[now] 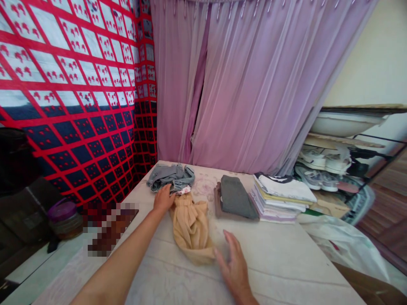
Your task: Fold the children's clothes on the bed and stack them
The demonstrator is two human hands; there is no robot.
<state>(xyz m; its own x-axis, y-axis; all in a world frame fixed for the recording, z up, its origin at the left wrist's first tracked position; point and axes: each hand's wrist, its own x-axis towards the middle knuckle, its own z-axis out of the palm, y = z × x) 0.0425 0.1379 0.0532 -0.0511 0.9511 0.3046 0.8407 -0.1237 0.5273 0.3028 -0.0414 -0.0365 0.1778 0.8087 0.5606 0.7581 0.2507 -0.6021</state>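
Observation:
A crumpled tan garment (pixel 190 226) lies in the middle of a pale table (pixel 286 262). My left hand (pixel 163 198) reaches out to its far end, fingers curled on the tan cloth where it meets a rumpled grey-blue garment (pixel 171 177). My right hand (pixel 233 264) rests on the table by the near end of the tan garment, fingers spread flat, thumb touching the cloth edge.
A folded dark grey piece on a brown one (pixel 235 197) and a stack of folded shirts (pixel 281 197) sit at the table's far right. Pink curtain (pixel 248 84) behind, red patterned cloth (pixel 70 84) at left, shoe rack (pixel 330 169) at right, a jar (pixel 63 218) at left.

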